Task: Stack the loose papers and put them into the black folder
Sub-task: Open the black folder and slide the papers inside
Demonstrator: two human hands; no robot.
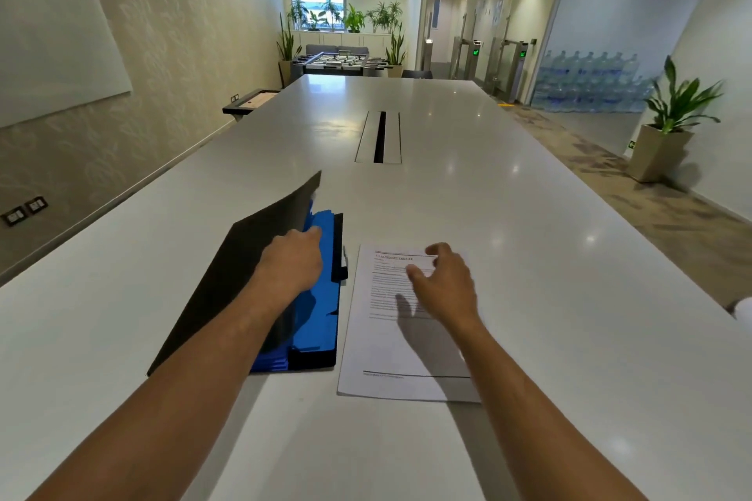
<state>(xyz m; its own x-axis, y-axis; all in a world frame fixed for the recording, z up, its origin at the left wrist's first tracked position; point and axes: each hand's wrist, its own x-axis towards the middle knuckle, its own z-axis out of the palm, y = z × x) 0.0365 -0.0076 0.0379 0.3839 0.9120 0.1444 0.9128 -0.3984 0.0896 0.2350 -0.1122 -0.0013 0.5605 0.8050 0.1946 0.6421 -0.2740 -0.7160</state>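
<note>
A black folder (219, 289) with blue inner dividers (317, 317) lies on the white table (162, 338), its cover lifted and tilted up to the left. My left hand (291, 264) holds that cover at its right edge, fingers curled over it. Right of the folder lies a stack of printed white papers (390, 350), flat on the table. My right hand (445, 285) hovers over the upper part of the papers with fingers spread and bent, casting a shadow on the sheet. I cannot tell whether its fingertips touch the paper.
A long cable slot (380, 136) runs down the table's middle, beyond the folder. A potted plant (667, 126) stands on the floor at right. A white rounded object (742, 311) peeks in at the right edge.
</note>
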